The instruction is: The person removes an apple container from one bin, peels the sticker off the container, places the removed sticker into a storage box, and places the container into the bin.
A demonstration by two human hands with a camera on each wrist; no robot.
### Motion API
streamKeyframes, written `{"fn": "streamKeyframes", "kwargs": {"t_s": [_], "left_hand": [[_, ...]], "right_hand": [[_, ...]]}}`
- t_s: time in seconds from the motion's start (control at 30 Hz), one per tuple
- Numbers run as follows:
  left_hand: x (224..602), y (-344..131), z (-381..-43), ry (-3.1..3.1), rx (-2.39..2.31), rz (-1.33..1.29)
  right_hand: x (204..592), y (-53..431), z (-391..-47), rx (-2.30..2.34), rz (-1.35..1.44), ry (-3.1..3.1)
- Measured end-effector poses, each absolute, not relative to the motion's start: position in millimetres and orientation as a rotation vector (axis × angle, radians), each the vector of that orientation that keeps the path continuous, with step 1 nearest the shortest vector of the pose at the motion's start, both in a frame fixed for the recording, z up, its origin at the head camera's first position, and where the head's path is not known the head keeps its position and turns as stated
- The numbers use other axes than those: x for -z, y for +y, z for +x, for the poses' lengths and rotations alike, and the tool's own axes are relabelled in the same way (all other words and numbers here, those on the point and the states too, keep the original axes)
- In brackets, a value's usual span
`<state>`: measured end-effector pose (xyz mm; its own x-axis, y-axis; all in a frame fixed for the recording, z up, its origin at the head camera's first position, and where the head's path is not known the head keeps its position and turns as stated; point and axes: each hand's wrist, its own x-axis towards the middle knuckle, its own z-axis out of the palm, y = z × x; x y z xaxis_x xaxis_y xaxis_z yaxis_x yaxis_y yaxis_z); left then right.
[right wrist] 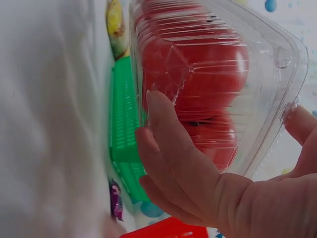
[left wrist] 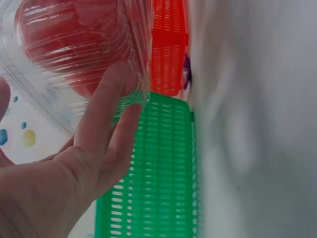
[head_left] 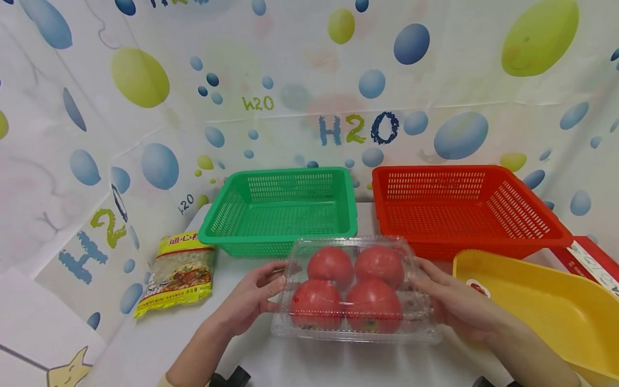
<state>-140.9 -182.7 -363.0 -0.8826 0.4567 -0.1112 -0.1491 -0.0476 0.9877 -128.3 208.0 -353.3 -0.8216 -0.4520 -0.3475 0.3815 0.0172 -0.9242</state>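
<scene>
Between my two hands is a clear plastic clamshell box (head_left: 358, 337) with several red tomatoes (head_left: 374, 303) inside, its lid down over them. My left hand (head_left: 246, 301) grips the box's left side. On the opposite side my right hand (head_left: 459, 303) holds it. In the left wrist view, the left fingers (left wrist: 101, 111) lie along the ribbed plastic. The right wrist view has the right fingers (right wrist: 171, 131) under one side and the thumb at the rim. Both wrist views show the box raised off the white tabletop (head_left: 251, 360).
Behind the box stand a green basket (head_left: 278, 247) and, to its right, a red basket (head_left: 464, 250). A yellow tray (head_left: 556, 312) lies at the right, near a red-and-white box (head_left: 590, 263). A yellow macaroni bag (head_left: 179, 271) lies at the left. A purple packet (right wrist: 116, 201) shows near the baskets.
</scene>
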Motion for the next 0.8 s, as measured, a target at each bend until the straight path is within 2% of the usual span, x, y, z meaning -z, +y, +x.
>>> {"fn": "streamKeyframes", "kwargs": {"t_s": [0.3, 0.57, 0.8], "left_hand": [[348.0, -182.7, -138.8, 1.859, -2.01, 0.34], [334.0, -188.3, -144.9, 1.937, -2.081, 0.419], [317.1, -189.7, -156.1, 2.041, -2.136, 0.375]], "right_hand": [[335.8, 207.8, -135.4, 1.815, -0.188, 1.802], [305.6, 191.0, -155.8, 1.849, -0.237, 1.861], [294.6, 176.4, -178.6, 1.942, -0.31, 1.821]]}}
